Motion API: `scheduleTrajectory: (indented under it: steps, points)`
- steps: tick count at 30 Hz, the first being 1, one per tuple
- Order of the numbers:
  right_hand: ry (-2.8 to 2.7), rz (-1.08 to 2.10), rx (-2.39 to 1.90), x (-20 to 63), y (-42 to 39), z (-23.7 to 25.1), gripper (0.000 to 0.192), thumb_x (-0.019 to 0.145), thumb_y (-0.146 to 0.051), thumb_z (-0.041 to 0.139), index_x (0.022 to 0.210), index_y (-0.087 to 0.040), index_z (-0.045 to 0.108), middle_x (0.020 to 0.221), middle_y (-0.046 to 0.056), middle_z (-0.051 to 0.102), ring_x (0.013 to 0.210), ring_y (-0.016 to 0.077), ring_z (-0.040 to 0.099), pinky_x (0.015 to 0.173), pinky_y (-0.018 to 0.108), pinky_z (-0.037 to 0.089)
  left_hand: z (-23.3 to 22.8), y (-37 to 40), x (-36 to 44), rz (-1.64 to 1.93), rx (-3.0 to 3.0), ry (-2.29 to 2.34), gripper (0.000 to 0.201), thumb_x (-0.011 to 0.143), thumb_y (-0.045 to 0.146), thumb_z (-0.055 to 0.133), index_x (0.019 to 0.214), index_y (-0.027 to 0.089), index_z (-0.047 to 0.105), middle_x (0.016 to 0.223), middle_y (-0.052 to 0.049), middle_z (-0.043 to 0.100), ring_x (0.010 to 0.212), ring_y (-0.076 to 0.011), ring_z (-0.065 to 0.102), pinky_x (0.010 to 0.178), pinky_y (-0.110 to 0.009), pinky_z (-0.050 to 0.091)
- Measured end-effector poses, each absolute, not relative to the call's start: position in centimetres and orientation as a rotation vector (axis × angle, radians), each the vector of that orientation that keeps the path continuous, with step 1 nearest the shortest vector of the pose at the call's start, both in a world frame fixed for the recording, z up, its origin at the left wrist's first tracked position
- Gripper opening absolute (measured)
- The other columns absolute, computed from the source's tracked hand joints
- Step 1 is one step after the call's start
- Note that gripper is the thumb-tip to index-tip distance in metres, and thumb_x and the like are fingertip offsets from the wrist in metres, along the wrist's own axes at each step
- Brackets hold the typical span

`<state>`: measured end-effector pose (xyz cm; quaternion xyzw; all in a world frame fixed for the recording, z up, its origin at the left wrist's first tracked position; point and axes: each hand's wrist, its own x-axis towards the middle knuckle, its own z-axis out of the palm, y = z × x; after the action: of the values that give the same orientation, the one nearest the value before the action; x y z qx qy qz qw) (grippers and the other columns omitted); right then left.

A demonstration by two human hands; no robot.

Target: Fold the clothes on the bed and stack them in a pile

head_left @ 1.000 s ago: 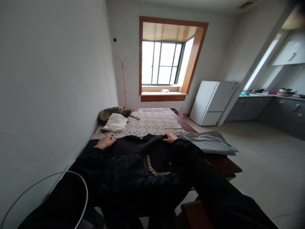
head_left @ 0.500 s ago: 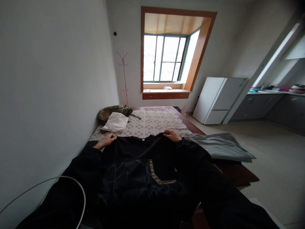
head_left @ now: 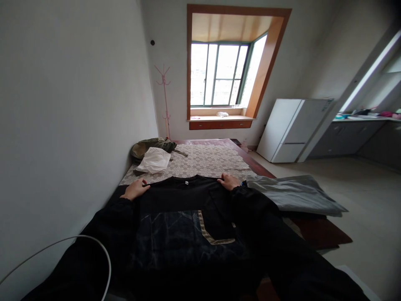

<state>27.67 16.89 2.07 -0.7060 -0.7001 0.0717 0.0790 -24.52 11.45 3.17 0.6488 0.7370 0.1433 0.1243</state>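
Note:
A black shirt point(head_left: 184, 217) with a tan-trimmed pocket and a pale marbled print lies spread flat on the table in front of me. My left hand point(head_left: 135, 190) pinches its far edge at the left shoulder. At the right shoulder my right hand point(head_left: 229, 181) grips the same edge. The far edge runs straight and taut between both hands, with a small white tag at its middle. Both my sleeves are black.
A lace cloth point(head_left: 203, 161) covers the table's far half. On it lie a white garment point(head_left: 154, 160) and an olive one point(head_left: 150, 145) by the left wall. A grey garment point(head_left: 294, 194) hangs over the right edge. A white fridge point(head_left: 291, 130) stands beyond; a white cable point(head_left: 97, 246) loops at lower left.
Both hands have pulled the shirt's far edge outward, so the rumpled collar line now lies straight and flat. The view has shifted slightly to the right.

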Motion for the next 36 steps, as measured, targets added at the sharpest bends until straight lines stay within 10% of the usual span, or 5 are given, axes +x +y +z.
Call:
scheduleTrajectory:
  steps: [7, 16, 26, 36]
  points:
    - [-2.135, 0.219, -2.137, 28.0, 16.9, 2.5, 0.025, 0.096, -0.04, 0.06, 0.112, -0.023, 0.07, 0.115, 0.01, 0.073, 0.107, 0.023, 0.066, 0.082, 0.03, 0.042, 3.1, 13.4, -23.8, 0.459, 1.845, 1.998, 0.038, 0.083, 0.054, 0.061, 0.079, 0.018, 0.072, 0.084, -0.009, 0.078, 0.085, -0.0263, 0.073, 0.07, -0.029, 0.052]
    - [-2.118, 0.127, -2.174, 27.7, 15.7, 2.7, 0.029, 0.1, -0.04, 0.052, 0.115, -0.021, 0.068, 0.112, 0.014, 0.073, 0.105, 0.0264, 0.067, 0.083, 0.034, 0.045, 3.4, 12.5, -21.3, 0.596, 1.933, 2.094, 0.02, 0.089, 0.034, 0.058, 0.105, 0.023, 0.065, 0.106, -0.007, 0.077, 0.101, -0.0239, 0.07, 0.081, -0.03, 0.049]
    - [-2.566, -0.052, -1.528, 22.3, 13.2, 3.1, 0.045, 0.098, -0.035, 0.058, 0.141, -0.025, 0.055, 0.154, 0.012, 0.05, 0.141, 0.0289, 0.043, 0.113, 0.045, 0.035, 5.3, 7.7, -26.5, 0.316, 1.871, 2.117, 0.031, 0.093, 0.043, 0.046, 0.11, 0.023, 0.063, 0.101, -0.008, 0.077, 0.096, -0.0258, 0.072, 0.078, -0.032, 0.051]
    - [-2.71, 0.489, -0.857, 11.4, 5.7, 5.7, 0.03, 0.092, -0.037, 0.068, 0.119, -0.025, 0.069, 0.117, 0.008, 0.07, 0.105, 0.0238, 0.065, 0.09, 0.033, 0.048, 5.6, -6.1, -23.2, 0.413, 2.023, 1.955, 0.056, 0.069, 0.067, 0.074, 0.105, 0.024, 0.067, 0.113, -0.009, 0.073, 0.105, -0.0313, 0.068, 0.088, -0.035, 0.05]
